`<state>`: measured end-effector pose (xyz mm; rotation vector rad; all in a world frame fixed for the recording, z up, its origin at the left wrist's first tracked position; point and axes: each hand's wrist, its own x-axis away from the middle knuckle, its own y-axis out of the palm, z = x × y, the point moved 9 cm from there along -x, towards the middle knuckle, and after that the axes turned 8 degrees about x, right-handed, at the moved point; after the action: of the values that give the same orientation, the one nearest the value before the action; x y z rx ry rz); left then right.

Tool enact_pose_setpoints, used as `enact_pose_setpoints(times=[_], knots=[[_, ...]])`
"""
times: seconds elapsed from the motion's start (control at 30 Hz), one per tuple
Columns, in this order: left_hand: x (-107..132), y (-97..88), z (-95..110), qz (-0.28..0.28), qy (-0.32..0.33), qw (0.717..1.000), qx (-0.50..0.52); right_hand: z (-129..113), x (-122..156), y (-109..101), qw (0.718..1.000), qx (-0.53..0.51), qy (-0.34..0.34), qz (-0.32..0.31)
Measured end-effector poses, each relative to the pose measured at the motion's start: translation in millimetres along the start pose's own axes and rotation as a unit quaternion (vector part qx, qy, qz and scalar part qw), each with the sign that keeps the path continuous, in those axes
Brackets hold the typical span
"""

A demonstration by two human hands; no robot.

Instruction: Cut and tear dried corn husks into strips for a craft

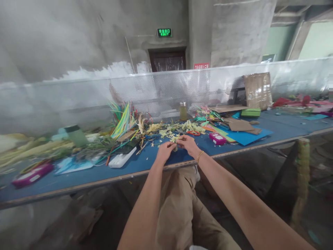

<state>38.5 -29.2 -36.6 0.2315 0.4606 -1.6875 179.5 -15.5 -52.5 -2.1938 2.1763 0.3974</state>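
Above the front edge of the blue table (145, 152), my left hand (166, 151) and my right hand (188, 144) meet with bent fingers. Between their fingertips is a small pale yellow-green piece of leafy strips (176, 138), shaped somewhat like a flower. Its lower part is partly hidden by the fingers, and its details are too small to make out. Just behind it lies a heap of similar pale strips (191, 126). Orange-handled scissors (193, 133) rest to the right of the piece, close to my right hand.
A white power strip (121, 159) and a bundle of coloured stems (123, 121) are on the left. A magenta box (217, 138), blue sheets (247, 135) and cardboard pieces (241, 125) lie right. A perforated metal screen (166, 86) runs along the back. One purple box (33, 175) sits far left.
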Motion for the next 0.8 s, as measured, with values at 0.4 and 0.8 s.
enact_pose_setpoints(times=[0.4,0.8], knots=[[-20,-36.5,-22,0.098,-0.086,0.983,0.13,14,-18,45,0.995,0.075,0.032,-0.065],[-38,-18.4,-24,-0.03,-0.151,0.984,0.09,-13,-29,32,0.934,0.343,0.069,-0.071]])
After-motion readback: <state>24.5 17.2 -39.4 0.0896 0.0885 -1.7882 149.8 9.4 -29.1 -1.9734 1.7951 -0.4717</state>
